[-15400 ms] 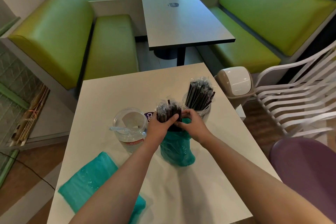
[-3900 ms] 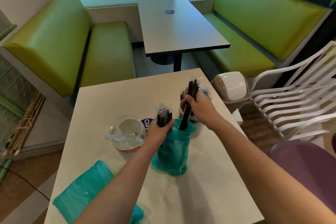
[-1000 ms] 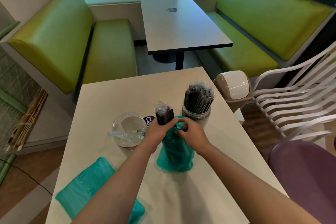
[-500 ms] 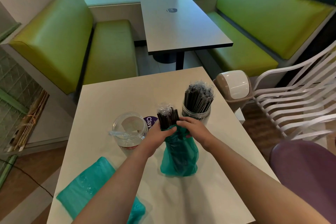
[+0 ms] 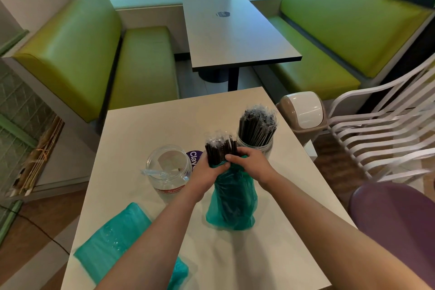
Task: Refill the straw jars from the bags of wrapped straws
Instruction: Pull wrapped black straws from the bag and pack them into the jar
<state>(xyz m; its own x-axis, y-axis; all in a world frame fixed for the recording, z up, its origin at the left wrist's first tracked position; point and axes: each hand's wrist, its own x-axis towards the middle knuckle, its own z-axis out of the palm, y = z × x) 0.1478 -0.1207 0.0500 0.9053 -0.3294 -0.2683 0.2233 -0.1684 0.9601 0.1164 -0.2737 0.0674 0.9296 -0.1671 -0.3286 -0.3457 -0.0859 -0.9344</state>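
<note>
A teal bag (image 5: 231, 205) stands upright in the middle of the beige table (image 5: 146, 129), with a bundle of wrapped black straws (image 5: 220, 148) sticking out of its mouth. My left hand (image 5: 207, 173) grips the bag's neck and the bundle from the left. My right hand (image 5: 249, 163) closes its fingers on the straws at the bag's rim from the right. Behind them a clear jar (image 5: 255, 146) is packed with black straws. To the left stands an open jar (image 5: 168, 170), nearly empty, with a clear wrapped straw across its mouth.
A second teal bag (image 5: 113, 249) lies flat at the table's near left. A purple sticker (image 5: 194, 156) shows between the jars. A swing-lid bin (image 5: 303, 113), stacked white chairs (image 5: 381, 134) and a purple seat (image 5: 395, 214) stand right of the table. Green benches and another table lie beyond.
Both hands have stayed at the bag's mouth. More of the straw bundle now shows above the rim than one second ago, and the bag has shifted slightly.
</note>
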